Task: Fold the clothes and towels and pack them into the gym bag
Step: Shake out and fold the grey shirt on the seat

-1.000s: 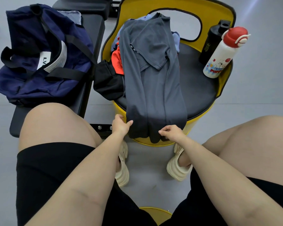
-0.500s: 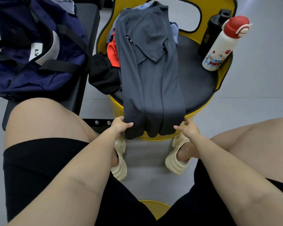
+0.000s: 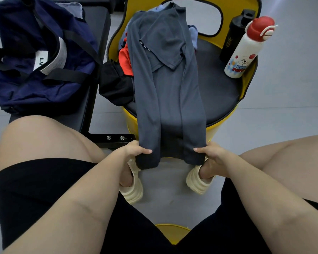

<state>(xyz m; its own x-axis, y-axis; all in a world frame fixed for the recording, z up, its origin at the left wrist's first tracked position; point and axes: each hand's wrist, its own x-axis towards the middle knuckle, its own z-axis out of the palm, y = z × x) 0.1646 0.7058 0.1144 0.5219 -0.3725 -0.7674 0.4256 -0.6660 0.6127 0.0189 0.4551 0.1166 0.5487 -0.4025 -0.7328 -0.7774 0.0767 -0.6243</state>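
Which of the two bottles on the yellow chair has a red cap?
The white bottle with the cartoon print, leaning at the seat's right edge. The black bottle just behind it is dark all over, cap included.

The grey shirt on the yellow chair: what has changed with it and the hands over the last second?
The right hand moved out from the hem's middle to its right corner and gripped it. The left hand kept holding the left corner. The grey shirt stayed draped on the chair; bag and bottles unmoved.
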